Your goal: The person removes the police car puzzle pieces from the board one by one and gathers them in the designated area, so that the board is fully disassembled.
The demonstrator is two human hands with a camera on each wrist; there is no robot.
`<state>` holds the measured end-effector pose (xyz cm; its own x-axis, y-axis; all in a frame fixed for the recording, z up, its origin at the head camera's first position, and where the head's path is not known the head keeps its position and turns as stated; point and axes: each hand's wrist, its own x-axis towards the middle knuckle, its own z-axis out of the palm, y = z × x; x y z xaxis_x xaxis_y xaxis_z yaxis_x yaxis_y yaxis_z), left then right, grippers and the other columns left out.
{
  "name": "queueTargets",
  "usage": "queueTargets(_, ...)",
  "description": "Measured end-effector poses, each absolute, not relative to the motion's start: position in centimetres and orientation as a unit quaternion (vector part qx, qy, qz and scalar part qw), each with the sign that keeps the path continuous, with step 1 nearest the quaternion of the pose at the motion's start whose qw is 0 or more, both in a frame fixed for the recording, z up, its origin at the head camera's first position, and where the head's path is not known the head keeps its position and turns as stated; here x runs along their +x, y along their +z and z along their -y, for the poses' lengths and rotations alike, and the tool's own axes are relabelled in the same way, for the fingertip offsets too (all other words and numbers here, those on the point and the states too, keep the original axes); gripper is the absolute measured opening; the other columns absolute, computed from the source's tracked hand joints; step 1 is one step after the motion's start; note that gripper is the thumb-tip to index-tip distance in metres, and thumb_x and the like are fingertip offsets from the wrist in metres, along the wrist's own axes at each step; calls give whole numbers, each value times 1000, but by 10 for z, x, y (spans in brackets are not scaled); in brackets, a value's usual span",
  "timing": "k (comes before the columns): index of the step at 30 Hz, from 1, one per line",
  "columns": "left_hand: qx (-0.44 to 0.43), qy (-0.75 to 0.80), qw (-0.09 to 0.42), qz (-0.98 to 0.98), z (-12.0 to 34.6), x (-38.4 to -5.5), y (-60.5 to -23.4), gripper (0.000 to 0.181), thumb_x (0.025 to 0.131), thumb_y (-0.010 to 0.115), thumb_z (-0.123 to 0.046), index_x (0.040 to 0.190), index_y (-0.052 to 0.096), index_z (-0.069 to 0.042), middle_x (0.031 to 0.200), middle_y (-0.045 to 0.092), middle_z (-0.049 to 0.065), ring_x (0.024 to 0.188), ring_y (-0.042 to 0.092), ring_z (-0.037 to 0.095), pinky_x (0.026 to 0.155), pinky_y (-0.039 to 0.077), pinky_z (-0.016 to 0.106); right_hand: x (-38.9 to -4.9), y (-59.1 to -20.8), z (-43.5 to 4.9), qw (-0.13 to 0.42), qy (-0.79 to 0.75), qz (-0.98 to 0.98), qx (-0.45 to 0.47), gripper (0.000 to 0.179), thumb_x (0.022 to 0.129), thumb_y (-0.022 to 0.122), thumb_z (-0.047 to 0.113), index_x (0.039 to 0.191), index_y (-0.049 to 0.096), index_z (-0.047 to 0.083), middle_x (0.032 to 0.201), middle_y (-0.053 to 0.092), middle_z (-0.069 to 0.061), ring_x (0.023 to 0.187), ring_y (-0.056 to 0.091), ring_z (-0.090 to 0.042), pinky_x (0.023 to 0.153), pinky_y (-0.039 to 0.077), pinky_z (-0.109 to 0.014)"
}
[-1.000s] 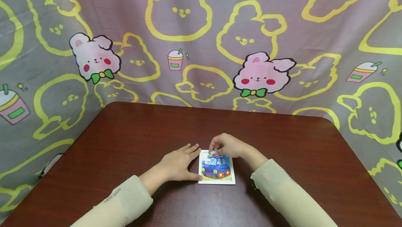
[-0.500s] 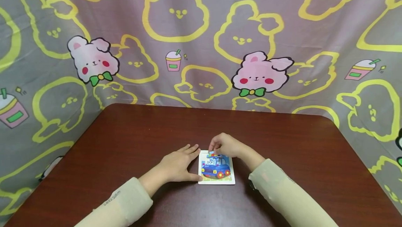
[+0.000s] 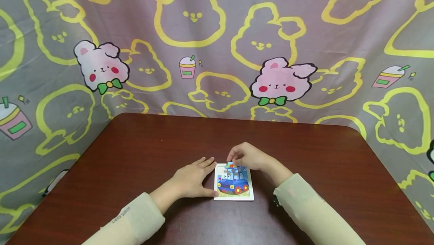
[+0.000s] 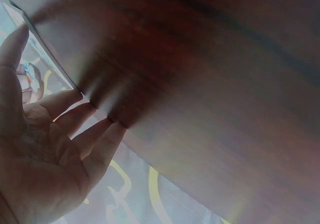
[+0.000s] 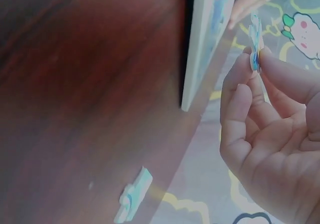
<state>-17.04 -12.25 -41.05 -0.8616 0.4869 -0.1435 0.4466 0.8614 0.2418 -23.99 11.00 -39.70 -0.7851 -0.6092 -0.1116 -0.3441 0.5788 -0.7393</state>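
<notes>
Rabbit-print fabric [image 3: 203, 60] hangs behind the reddish-brown table [image 3: 162, 139]. On my feed, the left hand [image 3: 190, 179], fingers spread, rests against the blue-car jigsaw board [image 3: 234, 198] lying there; the right hand [image 3: 249, 157] pinches a jigsaw piece [image 5: 255, 41] near its far edge. I judge this as placement; next calls for aligning before pressing.

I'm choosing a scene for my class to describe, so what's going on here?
A person is handling a blue-car jigsaw puzzle on a reddish-brown table. The right hand pinches a jigsaw piece, held clear near the puzzle's far edge. The left hand rests against the puzzle's left side. A second, loose piece lies on the table, off the puzzle.
</notes>
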Motion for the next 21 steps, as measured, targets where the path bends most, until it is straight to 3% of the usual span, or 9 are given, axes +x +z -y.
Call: queueTargets(21, 246, 95, 100, -959, 123, -170, -412, 98, 77, 71, -68, 152, 42, -13, 161, 35, 4, 149, 33, 30, 111, 42, 49, -235, -387, -159, 156, -414, -863, -245, 11, 91, 67, 0, 99, 73, 4, 88, 68, -7, 80, 57, -18, 69, 52, -33)
